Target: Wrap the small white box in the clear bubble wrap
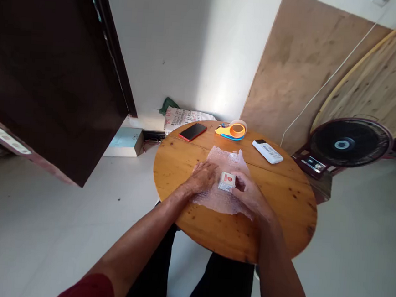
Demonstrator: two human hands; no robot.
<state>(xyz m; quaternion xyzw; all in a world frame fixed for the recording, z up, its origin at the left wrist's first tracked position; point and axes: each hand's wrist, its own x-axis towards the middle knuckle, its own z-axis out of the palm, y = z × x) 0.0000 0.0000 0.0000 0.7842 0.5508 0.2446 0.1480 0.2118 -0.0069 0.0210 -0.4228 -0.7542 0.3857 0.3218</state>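
we see the small white packet (pixel 227 181) on the bubble wrap (pixel 225 160) mid-tabletop (pixel 283 196), just left of our right hand (pixel 249 194), whose grip pinches its edge; our left hand (pixel 202 177) lies flat, fingers spread; the packet's long axis is unclear.

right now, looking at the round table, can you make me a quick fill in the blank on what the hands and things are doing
1. The small white packet lies on a sheet of ____ wrap.
2. The left hand presses flat on the bubble wrap, while the ____ hand touches the packet.
3. The tape dispenser sits between the remote and the red ____.

Missing words: bubble; right; phone
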